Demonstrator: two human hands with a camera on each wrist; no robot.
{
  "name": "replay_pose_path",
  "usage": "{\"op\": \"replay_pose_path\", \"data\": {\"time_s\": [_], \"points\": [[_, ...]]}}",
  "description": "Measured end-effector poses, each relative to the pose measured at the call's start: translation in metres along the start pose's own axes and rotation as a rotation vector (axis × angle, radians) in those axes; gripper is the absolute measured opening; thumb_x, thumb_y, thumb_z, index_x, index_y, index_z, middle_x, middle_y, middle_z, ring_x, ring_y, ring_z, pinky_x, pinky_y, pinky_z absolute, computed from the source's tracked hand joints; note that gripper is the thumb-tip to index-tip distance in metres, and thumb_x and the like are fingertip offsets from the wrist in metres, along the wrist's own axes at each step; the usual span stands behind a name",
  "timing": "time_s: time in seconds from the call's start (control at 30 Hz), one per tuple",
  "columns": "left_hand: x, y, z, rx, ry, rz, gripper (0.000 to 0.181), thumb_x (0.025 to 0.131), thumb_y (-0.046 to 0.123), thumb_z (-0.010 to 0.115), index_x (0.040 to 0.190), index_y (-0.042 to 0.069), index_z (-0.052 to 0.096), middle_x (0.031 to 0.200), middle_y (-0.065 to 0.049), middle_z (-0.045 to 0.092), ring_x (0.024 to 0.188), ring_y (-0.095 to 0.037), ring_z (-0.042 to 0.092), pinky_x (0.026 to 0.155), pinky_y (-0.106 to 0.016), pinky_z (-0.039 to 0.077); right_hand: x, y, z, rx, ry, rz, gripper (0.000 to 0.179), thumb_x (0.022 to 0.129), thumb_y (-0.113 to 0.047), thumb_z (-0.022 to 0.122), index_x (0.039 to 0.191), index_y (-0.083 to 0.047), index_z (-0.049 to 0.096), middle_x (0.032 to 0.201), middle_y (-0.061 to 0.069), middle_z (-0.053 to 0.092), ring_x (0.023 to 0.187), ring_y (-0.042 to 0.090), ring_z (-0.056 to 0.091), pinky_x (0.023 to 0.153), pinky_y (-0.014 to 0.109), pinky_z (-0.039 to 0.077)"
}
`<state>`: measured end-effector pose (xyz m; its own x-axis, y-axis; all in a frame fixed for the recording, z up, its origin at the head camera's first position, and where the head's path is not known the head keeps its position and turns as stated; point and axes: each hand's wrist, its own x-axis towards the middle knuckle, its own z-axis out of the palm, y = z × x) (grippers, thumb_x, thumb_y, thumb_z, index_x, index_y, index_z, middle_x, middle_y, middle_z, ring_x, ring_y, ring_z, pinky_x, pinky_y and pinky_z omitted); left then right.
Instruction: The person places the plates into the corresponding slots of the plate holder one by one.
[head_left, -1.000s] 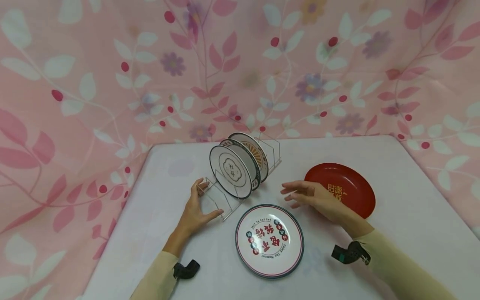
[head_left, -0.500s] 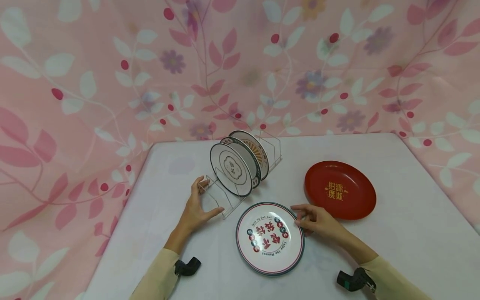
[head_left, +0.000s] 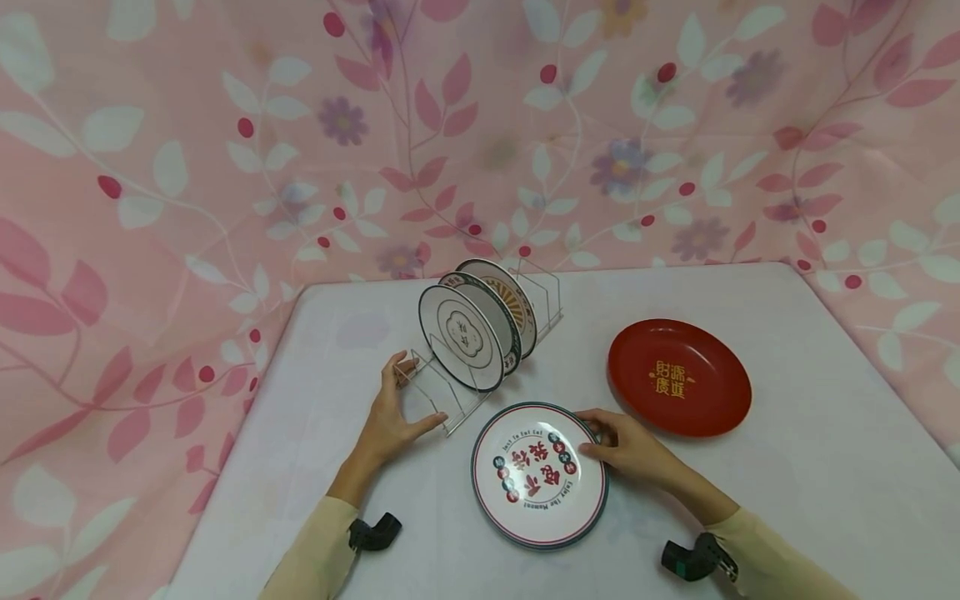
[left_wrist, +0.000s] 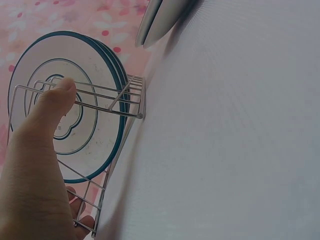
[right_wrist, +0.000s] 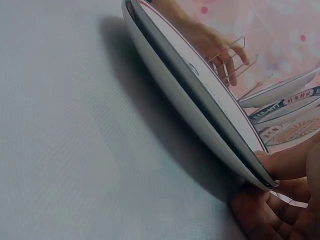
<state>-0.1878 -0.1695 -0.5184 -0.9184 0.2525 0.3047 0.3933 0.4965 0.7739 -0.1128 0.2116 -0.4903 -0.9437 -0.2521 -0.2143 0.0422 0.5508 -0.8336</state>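
Note:
My left hand (head_left: 388,421) holds the near end of a wire dish rack (head_left: 465,410), thumb on one side and fingers on the other. Three plates stand on edge in the rack; the nearest is a white plate with a dark rim (head_left: 452,367). My right hand (head_left: 630,446) pinches the right edge of a round white plate with red lettering (head_left: 534,527), which lies flat. In the right wrist view a second plate (right_wrist: 165,87) sits beneath the lettered one. My right thumb (right_wrist: 285,162) is on the top rim, other fingers below; whether both plates are gripped, I cannot tell.
A red oval plate with gold characters (head_left: 705,400) lies to the right, beyond my right hand. Everything stands on a white-covered table (head_left: 810,467), with a pink floral cloth (head_left: 480,142) hanging behind its back edge.
My right hand has come down and toward me from over the red plate to the lettered plate's edge, and now pinches it. The left hand keeps its place on the dish rack.

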Motion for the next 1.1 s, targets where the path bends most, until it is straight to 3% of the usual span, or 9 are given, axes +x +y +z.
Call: {"op": "replay_pose_path", "data": {"time_s": [0.13,0.3,0.57,1.1], "points": [[0.0002,-0.0002,-0.0001,-0.003,-0.001,-0.002,0.116,0.069,0.032,0.089,0.155,0.028,0.011,0.149,-0.009,0.042,0.137,-0.030,0.042,0.113,-0.052,0.031,-0.0001,0.0011,0.0001,0.002,-0.001,-0.002,0.050,0.087,-0.018,0.074,0.132,-0.003,0.058,0.096,0.005,0.063,0.075,0.017,0.050,0.055,0.021,0.044],[-0.0001,-0.0002,-0.0005,0.000,0.000,0.000,0.116,0.068,0.032,0.090,0.155,0.020,0.013,0.148,-0.009,0.042,0.137,-0.031,0.042,0.113,-0.052,0.031,-0.0012,0.0016,-0.0002,0.002,0.002,-0.015,0.047,0.089,-0.017,0.072,0.132,-0.003,0.059,0.094,0.004,0.062,0.076,0.017,0.050,0.056,0.021,0.043],[-0.0001,-0.0004,-0.0002,-0.008,0.000,-0.002,0.116,0.069,0.032,0.089,0.154,0.030,0.012,0.148,-0.008,0.042,0.137,-0.030,0.042,0.113,-0.052,0.031,-0.0051,-0.0028,0.0021,0.005,0.042,-0.014,0.046,0.090,-0.014,0.071,0.132,-0.002,0.059,0.094,0.005,0.061,0.080,0.019,0.050,0.061,0.020,0.044],[0.0003,-0.0011,0.0001,-0.006,0.005,0.014,0.117,0.068,0.031,0.090,0.155,0.028,0.012,0.148,-0.008,0.042,0.137,-0.031,0.043,0.112,-0.053,0.032,-0.0083,-0.0057,0.0038,0.013,0.070,-0.027,0.045,0.090,-0.012,0.070,0.132,-0.003,0.059,0.094,0.005,0.062,0.082,0.020,0.051,0.062,0.021,0.047]]}}
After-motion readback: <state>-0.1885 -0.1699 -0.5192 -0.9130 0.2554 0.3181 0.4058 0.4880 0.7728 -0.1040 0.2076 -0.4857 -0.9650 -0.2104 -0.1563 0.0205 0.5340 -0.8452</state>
